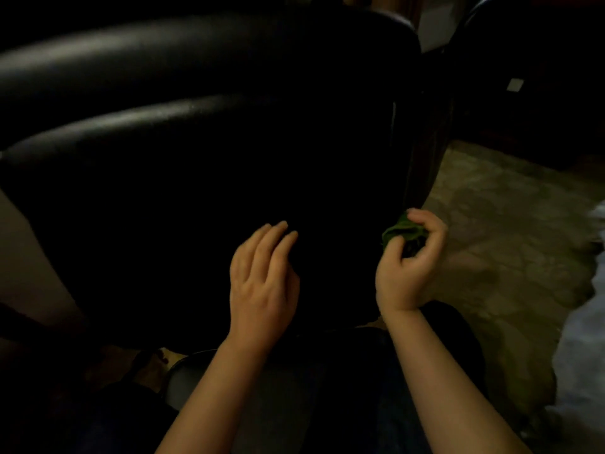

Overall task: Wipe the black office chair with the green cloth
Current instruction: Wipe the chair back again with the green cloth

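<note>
The black office chair (203, 132) fills most of the dim view, its padded leather ridges catching faint light at the upper left. My right hand (411, 267) is curled around the bunched green cloth (404, 231) at the chair's right edge. My left hand (262, 276) lies flat against the dark chair surface, fingers together and pointing up, holding nothing.
A pale patterned floor (510, 250) lies to the right of the chair. Another dark piece of furniture (540, 77) stands at the upper right, with a small white label on it. Something whitish (586, 339) lies at the far right edge. My dark-clothed legs are at the bottom.
</note>
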Demonstrator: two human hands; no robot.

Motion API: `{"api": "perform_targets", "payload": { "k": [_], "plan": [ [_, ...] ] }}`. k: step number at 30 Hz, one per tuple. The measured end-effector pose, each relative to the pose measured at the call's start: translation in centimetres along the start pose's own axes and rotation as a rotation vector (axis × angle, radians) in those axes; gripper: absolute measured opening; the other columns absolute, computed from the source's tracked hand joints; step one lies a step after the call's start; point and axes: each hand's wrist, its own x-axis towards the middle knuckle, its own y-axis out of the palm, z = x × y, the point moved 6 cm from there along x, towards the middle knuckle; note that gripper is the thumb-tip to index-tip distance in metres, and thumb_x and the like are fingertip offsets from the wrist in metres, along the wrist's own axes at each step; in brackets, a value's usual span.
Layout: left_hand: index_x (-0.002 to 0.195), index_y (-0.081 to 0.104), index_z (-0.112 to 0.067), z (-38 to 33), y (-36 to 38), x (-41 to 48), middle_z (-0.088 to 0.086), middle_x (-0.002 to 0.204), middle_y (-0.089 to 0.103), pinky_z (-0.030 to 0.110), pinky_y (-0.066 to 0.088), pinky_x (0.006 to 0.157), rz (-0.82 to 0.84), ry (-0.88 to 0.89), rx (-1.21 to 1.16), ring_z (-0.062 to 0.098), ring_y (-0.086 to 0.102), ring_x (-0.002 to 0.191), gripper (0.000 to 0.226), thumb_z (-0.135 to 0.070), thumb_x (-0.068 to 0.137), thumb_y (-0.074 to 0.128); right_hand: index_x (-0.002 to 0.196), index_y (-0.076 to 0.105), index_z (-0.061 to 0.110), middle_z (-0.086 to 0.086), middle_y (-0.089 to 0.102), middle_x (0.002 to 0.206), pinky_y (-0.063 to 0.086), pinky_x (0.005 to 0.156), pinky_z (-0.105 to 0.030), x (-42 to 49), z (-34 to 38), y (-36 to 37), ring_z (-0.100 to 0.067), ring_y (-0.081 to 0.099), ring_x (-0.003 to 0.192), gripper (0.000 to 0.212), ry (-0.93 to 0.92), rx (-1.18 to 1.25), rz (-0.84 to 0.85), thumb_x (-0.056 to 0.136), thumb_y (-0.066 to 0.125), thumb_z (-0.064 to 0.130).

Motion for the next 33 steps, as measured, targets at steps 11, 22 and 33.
{"api": "perform_targets", "payload": {
  "k": [11,22,33],
  "plan": [
    [0.129,0.057,0.000,4.1,-5.0,12.2,0.017,0.144,0.048,0.058,0.034,0.109,-0.148,-0.030,0.122,0.034,0.041,0.136,0.040,-0.003,0.089,0.055,0.097,0.062,-0.006,-0.023,0.058,0.104,0.044,0.099,-0.029,9.0,8.6,7.1,-0.022,0.055,0.105,0.028,-0.389,-0.046,0.047,0.072,0.059,-0.019],
    [0.126,0.058,0.003,11.4,-8.0,19.3,0.019,0.133,0.056,0.048,0.035,0.111,-0.190,-0.087,0.207,0.036,0.051,0.124,0.035,-0.007,0.093,0.053,0.108,0.069,0.004,-0.014,0.063,0.111,0.038,0.102,-0.023,13.6,12.7,14.0,-0.027,0.057,0.109,0.030,-0.564,-0.294,0.173,0.083,0.054,-0.004],
    [0.087,0.064,-0.004,17.3,-8.7,23.7,0.018,0.085,0.064,0.045,0.038,0.078,-0.088,-0.209,0.443,0.038,0.056,0.080,0.040,-0.031,0.099,0.036,0.090,0.070,0.017,-0.001,0.060,0.085,0.020,0.052,-0.022,16.1,15.8,22.0,-0.017,0.054,0.072,0.035,-0.646,-0.663,0.457,0.092,0.053,0.048]
  ]
}}
